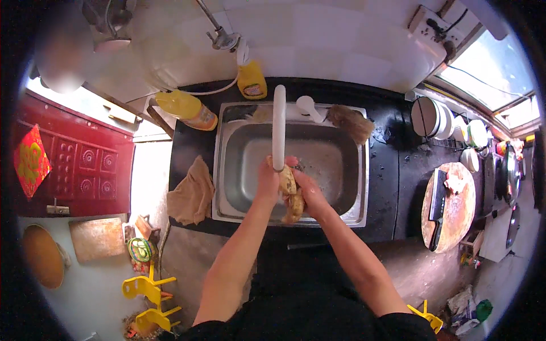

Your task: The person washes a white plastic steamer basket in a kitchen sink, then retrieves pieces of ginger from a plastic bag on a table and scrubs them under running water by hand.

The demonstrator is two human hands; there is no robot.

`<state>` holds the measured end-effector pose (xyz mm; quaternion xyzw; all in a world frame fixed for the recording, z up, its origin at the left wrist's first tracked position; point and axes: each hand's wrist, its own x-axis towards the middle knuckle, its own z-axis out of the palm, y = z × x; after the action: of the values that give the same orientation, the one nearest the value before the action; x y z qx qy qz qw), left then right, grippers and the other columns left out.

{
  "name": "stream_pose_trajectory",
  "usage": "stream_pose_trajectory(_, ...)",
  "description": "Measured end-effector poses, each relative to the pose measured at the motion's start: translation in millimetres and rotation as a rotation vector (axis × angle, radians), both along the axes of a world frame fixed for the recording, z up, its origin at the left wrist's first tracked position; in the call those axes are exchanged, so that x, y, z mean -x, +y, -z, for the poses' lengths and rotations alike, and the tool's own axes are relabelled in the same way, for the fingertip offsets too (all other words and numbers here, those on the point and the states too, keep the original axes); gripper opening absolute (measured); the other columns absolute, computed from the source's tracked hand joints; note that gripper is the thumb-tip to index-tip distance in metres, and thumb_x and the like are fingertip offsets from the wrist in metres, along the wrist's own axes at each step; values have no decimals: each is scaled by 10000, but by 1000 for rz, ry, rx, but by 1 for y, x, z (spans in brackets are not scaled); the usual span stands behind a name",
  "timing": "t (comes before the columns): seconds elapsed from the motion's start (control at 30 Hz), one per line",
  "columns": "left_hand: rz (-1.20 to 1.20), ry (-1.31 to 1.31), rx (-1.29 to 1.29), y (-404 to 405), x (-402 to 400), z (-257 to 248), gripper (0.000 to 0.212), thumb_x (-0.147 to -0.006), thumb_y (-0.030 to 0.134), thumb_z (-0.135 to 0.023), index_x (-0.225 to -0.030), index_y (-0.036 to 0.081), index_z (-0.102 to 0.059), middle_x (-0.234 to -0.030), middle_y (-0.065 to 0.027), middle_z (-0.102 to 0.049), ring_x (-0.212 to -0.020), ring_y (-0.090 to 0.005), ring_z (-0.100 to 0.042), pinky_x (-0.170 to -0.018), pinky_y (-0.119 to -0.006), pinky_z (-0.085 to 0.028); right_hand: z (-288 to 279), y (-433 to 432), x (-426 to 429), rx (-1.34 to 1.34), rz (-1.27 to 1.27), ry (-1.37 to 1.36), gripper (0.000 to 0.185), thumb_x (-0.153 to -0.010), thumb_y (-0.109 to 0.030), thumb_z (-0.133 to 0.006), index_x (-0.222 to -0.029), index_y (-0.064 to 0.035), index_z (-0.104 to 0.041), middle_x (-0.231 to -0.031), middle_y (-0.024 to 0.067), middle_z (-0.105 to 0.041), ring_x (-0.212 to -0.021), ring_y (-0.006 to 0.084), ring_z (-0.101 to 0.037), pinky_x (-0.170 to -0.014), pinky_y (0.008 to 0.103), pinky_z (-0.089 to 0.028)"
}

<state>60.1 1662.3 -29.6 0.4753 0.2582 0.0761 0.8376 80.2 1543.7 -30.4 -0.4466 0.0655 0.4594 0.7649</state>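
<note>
Both of my hands are over the stainless steel sink (245, 179), beneath the white curved spout of the faucet (279, 123). Between them is a tan, muddy-looking, segmented root (288, 182), which looks like a lotus root. My left hand (268, 181) grips it from the left, partly behind the spout's end. From the right, my right hand (310, 192) closes around it, with the lower segment hanging toward me. Whether water is running cannot be made out. Dark bits lie on the sink floor near my right fingers.
A brown cloth (194, 194) lies left of the sink, below a yellow jug (187, 111). A yellow bottle (252, 81) stands behind. The back rim holds a white scoop (308, 107) and brown fibrous scrubber (352, 122). Rightward, a round chopping board (458, 213) bears a cleaver (438, 202) and raw meat (455, 183).
</note>
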Motion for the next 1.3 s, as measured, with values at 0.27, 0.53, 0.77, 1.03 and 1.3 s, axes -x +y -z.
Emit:
stream_pose_trajectory(0.27, -148, -9, -335, -7, -15, 0, 200, -852, 210, -522, -883, 12, -526, -780, -119, -628, -678, -188, -613, -598, -301, -497, -1, -6, -3, -40, 19, -221, 438, -829, -108, -497, -1253, -11, -448, -965, 77, -598, -727, 146, -584, -638, 266, -479)
stream_pose_trajectory(0.53, -210, -141, -38, -3, -10, -5, 168, -823, 156, -561, -861, 0, -509, -758, -127, -617, -700, -206, -621, -622, -321, -513, -17, -7, -5, -76, 21, -249, 449, -811, -87, -486, -1251, -4, -461, -966, 75, -594, -738, 138, -573, -652, 263, -476)
stream_pose_trajectory(0.77, -295, -144, -251, -3, -11, 9, 231, -880, 235, -527, -915, 8, -501, -744, -112, -610, -699, -199, -618, -619, -302, -509, 0, 7, -10, -48, 20, -212, 445, -816, -80, -482, -1254, -6, -463, -924, 71, -598, -710, 127, -571, -605, 253, -477)
stream_pose_trajectory(1.03, -312, -3, -85, 13, -9, -14, 215, -885, 223, -502, -995, 40, -476, -814, -95, -606, -727, -186, -612, -619, -311, -516, -12, 19, -2, -140, 92, -70, 470, -793, -82, -486, -1259, -20, -462, -862, 67, -600, -625, 120, -568, -559, 271, -486)
stream_pose_trajectory(1.3, -350, -61, -386, 2, -11, -5, 237, -901, 275, -488, -933, 40, -502, -823, -99, -606, -711, -161, -597, -573, -290, -490, -8, 26, -7, -112, 178, -17, 445, -812, -81, -466, -1254, -24, -471, -963, 62, -607, -708, 117, -587, -609, 257, -493)
